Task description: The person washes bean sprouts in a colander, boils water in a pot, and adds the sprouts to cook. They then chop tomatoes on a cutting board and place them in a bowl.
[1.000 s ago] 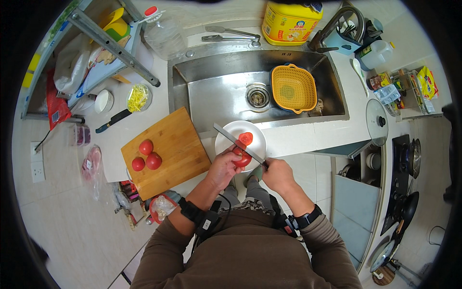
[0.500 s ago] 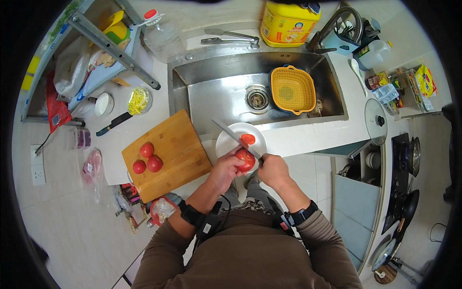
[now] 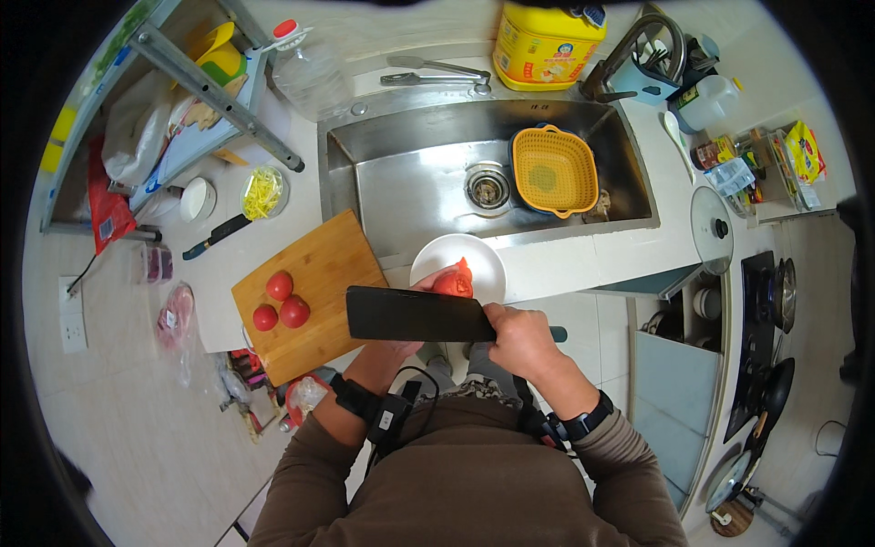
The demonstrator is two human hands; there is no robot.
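My right hand (image 3: 521, 337) is closed round the handle of a wide, dark-bladed cleaver (image 3: 415, 314), whose teal handle end sticks out beyond it. The blade lies flat to view, pointing left. Behind it, my left hand (image 3: 394, 353) is partly hidden, with fingers showing at the upper edge around a cut red tomato (image 3: 453, 283). A pointed piece of red flesh stands up from that tomato. Both are over the near part of a white plate (image 3: 462, 247). To the left, three whole tomatoes (image 3: 293, 311) rest on a wooden cutting board (image 3: 342, 264).
Beyond the plate is a steel sink (image 3: 410, 173) with a yellow basket (image 3: 553, 173). On the left counter are a knife (image 3: 216, 236) and a bowl of yellow shreds (image 3: 263, 192). A glass lid (image 3: 713, 230) lies right; a yellow jug (image 3: 549, 47) stands behind the sink.
The cleaver has turned from edge-on at the tomato to broadside, swinging nearer to me and covering much of my left hand. The tomato has shifted slightly up and left, over the plate.
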